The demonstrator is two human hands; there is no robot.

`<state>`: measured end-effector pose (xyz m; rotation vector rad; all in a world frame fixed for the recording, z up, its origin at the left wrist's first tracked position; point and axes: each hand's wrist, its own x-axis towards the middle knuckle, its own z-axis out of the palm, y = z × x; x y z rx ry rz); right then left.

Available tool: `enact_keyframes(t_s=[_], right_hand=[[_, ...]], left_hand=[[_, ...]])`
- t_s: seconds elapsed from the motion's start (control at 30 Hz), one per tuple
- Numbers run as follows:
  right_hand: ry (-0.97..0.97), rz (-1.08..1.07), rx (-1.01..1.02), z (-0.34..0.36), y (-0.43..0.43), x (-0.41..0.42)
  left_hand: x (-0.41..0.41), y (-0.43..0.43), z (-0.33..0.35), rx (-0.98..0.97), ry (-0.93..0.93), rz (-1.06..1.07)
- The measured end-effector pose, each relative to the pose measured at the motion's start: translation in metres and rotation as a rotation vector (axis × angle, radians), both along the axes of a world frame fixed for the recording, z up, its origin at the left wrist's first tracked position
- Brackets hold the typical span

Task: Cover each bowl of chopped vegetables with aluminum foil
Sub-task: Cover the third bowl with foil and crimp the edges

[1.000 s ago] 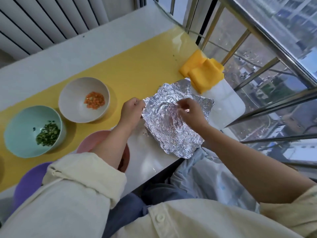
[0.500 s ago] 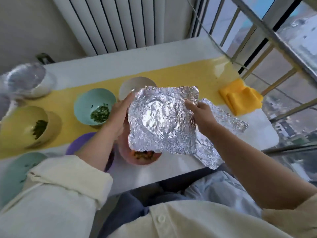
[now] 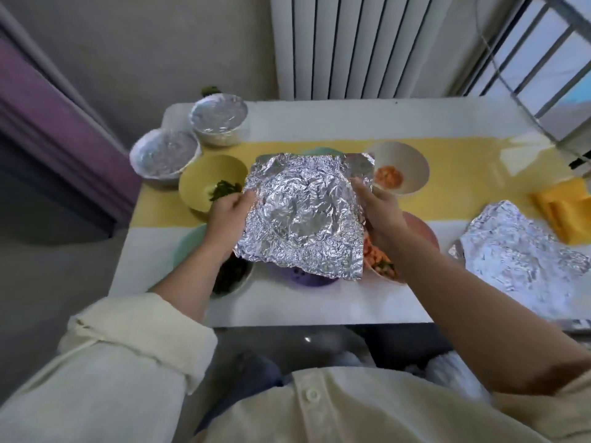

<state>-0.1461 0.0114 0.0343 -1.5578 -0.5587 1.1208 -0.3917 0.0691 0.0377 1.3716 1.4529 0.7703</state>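
A crinkled foil sheet (image 3: 303,212) hangs above the table between my hands. My left hand (image 3: 228,214) grips its left edge, my right hand (image 3: 379,206) grips its right edge. Under it peeks a purple bowl (image 3: 307,278). A pink bowl (image 3: 422,231) with orange pieces sits to the right, partly behind my right arm. A yellow bowl (image 3: 204,183) of greens, a white bowl (image 3: 412,169) with orange bits and a pale green bowl (image 3: 188,247) stand uncovered. Two foil-covered bowls (image 3: 164,153) (image 3: 219,118) sit at the far left.
More foil sheets (image 3: 518,251) lie at the table's right, beside a folded yellow cloth (image 3: 566,209). A white radiator (image 3: 367,43) stands behind the table (image 3: 287,308), and a railed window is at the right. A teal bowl rim (image 3: 319,151) shows behind the foil.
The foil sheet has been lifted off the stack at the right and carried left over the bowls. My view has swung left, bringing the covered bowls into sight.
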Motion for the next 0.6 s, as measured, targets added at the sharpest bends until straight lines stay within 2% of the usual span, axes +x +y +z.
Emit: enact_keyframes(t_s=[0.07,0.13,0.3,0.5,0.6], right_hand=[[0.117,0.071,-0.030,0.000,0.004,-0.041],[0.107,0.131,-0.085,-0.006,0.009,-0.077],[-0.095,0.242,-0.275,-0.020,0.013,-0.143],[-0.397,0.344,-0.376,-0.037,0.018,-0.190],[-0.364,0.358,-0.409,-0.045,0.022,-0.196]], left_hand=[[-0.040,0.006,-0.003,0.038,0.039,0.014],[-0.075,0.009,-0.003,0.057,0.053,0.030],[-0.145,0.005,-0.012,-0.031,0.105,0.028],[-0.180,0.003,-0.035,-0.301,0.148,0.067],[-0.181,0.002,-0.048,-0.417,0.062,0.087]])
